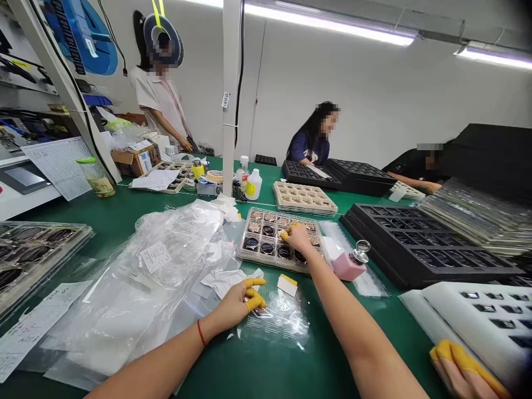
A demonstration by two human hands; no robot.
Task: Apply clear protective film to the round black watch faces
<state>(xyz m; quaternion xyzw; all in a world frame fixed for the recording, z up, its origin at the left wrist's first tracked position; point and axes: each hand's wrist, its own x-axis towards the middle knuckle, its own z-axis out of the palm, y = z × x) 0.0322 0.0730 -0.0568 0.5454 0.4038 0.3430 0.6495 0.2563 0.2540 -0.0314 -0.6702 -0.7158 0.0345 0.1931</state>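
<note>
My right hand (298, 238), with yellow finger cots, reaches over a clear plastic tray (277, 260) of round watch-like parts. Its fingers are bent together at the middle of the tray, by a small whitish spot; what they grip is too small to make out. Some parts in the tray show dark faces, others a rose-gold pattern. My left hand (239, 302), also in yellow finger cots, hovers near a clear plastic bag (278, 327) with its thumb and forefinger apart. Crumpled white tissue (226, 281) lies beside it. A small white-and-yellow pad (287, 285) sits between the hands.
A pink pump bottle (348, 267) stands right of the tray. Plastic bags (166, 249) cover the left. Black trays (415, 244) and white foam (469, 327) are at right, where another person's hand (461, 368) touches the foam. Several co-workers are across the table.
</note>
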